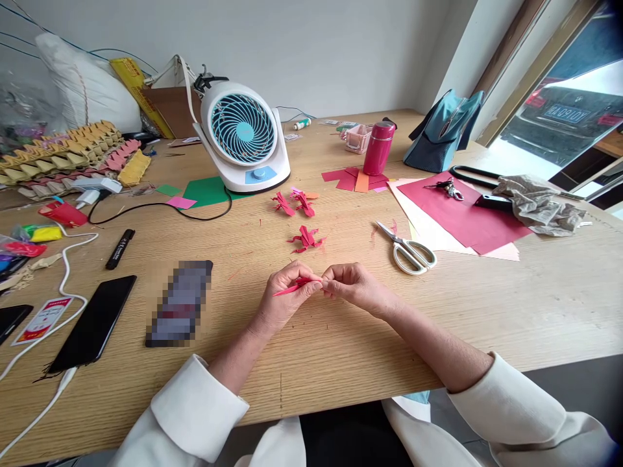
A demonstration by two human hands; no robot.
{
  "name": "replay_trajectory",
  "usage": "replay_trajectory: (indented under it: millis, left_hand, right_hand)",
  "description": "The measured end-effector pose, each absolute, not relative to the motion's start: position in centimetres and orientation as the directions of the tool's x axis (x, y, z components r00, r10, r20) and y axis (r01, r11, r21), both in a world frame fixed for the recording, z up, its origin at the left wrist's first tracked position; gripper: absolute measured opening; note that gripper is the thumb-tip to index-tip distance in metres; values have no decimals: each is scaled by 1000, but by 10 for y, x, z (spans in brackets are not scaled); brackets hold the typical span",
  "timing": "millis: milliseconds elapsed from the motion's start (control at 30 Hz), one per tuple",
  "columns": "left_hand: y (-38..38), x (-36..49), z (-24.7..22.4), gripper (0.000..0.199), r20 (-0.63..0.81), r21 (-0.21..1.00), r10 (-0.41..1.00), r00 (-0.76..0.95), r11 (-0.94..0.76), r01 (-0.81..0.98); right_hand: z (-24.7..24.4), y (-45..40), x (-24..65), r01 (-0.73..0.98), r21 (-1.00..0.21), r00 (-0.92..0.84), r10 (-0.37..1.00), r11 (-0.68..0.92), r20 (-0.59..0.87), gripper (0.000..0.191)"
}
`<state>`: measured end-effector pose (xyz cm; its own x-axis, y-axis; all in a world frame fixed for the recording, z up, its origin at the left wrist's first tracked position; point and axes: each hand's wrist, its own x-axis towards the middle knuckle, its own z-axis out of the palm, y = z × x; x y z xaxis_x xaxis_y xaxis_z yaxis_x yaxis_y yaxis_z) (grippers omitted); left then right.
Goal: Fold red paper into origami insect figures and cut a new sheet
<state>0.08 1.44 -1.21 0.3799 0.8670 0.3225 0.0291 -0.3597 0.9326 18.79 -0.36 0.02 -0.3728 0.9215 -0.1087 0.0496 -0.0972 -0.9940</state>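
Between both hands is a narrow folded piece of red paper (pixel 291 288), low over the wooden table. My left hand (pixel 283 299) pinches it between thumb and fingers, its pointed end sticking out to the left. At its right end, the fingertips of my right hand (pixel 351 287) are pressed together on it, touching the left thumb tip. Just beyond the hands lies a folded red paper figure (pixel 305 239) with thin limbs. Two similar figures, one on the left (pixel 283 203) and one on the right (pixel 305 204), sit farther back.
White-handled scissors (pixel 409 250) lie right of the hands. Red paper sheets (pixel 457 214), a pink bottle (pixel 379 148) and a blue bag (pixel 442 133) are at the right. A white fan (pixel 248 139) stands behind. Phones, a black marker (pixel 120 249) and cables lie left.
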Motion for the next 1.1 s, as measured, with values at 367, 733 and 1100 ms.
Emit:
replay_trajectory:
  millis: [367,733,1100]
  left_hand:
    - [11,1,-9,18,260,956,898,355,-291,35]
    - [14,-2,-9,8,369,907,867,336,-415,74]
    - [14,-5,-7,3,459,830,804,379,-540,140]
  right_hand:
    - [-2,-3,188,-49,-995,-405,912,-88,-61,43]
    - [-1,-3,189,-28,-994,-396,914,-109,-89,42]
    - [1,-4,191,-19,-983,-376,912,-184,-163,44]
